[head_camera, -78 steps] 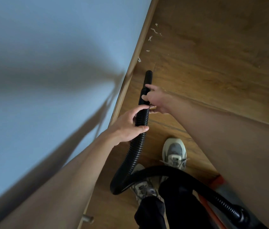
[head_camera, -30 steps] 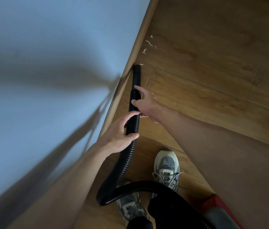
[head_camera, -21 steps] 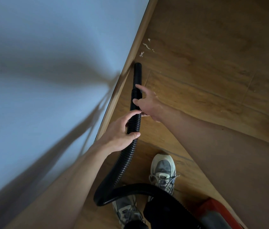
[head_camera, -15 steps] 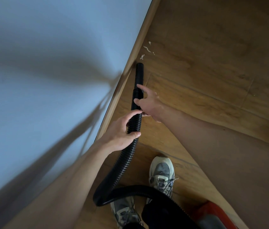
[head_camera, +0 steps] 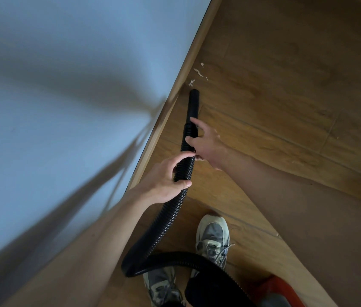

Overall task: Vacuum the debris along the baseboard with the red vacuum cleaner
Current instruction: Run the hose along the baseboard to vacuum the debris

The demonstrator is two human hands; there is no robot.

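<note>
A: Gripping what?
B: Left hand [head_camera: 166,176] curls round the black hose [head_camera: 170,209]; right hand [head_camera: 208,142] holds it farther along, near the nozzle [head_camera: 194,103].
A: And the debris [head_camera: 197,73]?
B: White scraps, just beyond the nozzle beside the baseboard [head_camera: 175,100]. Red vacuum cleaner [head_camera: 272,286]: near right.

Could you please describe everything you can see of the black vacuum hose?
The black vacuum hose is ribbed, plastic-looking, ending in a smooth rigid nozzle beside the baseboard, its tip just short of pale debris. The left hand grips the ribbed part; the right hand holds it nearer the nozzle. Lower down it loops across the shoes.
</note>
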